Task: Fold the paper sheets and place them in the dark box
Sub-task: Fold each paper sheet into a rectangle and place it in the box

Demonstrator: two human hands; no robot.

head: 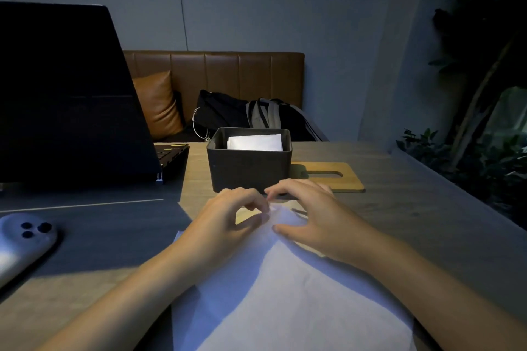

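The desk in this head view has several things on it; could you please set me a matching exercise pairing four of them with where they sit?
Things:
1. dark box
2. wooden lid
3. laptop
4. paper sheet

Places:
A. far left, screen raised
B. flat on the desk, just right of the box
C. nearest the person, under both hands
D. middle of the desk, with folded white paper inside

Pairs: 1-D, 2-B, 3-A, 4-C

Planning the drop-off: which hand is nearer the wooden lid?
Right. The right hand sits just in front of the lid; the left hand is farther left, in front of the box.
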